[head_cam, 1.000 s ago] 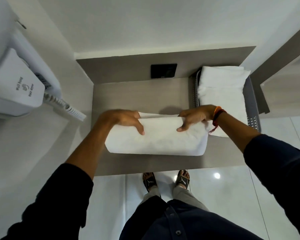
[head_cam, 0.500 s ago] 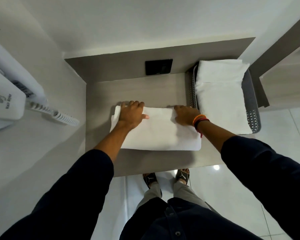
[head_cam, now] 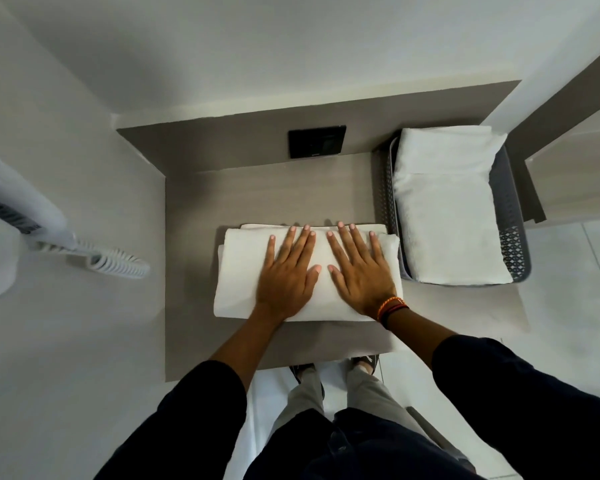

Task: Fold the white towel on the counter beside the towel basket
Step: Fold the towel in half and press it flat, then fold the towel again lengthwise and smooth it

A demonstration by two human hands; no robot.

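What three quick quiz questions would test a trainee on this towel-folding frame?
1. True or false: both hands lie flat, palms down, on the folded towel.
2. Which wrist wears the bands? A left, B right.
3. Fill in: the basket holds white ____.

Key: 1 true: left hand and right hand press flat on it, on the counter. 2 B: bands. 3 towels.
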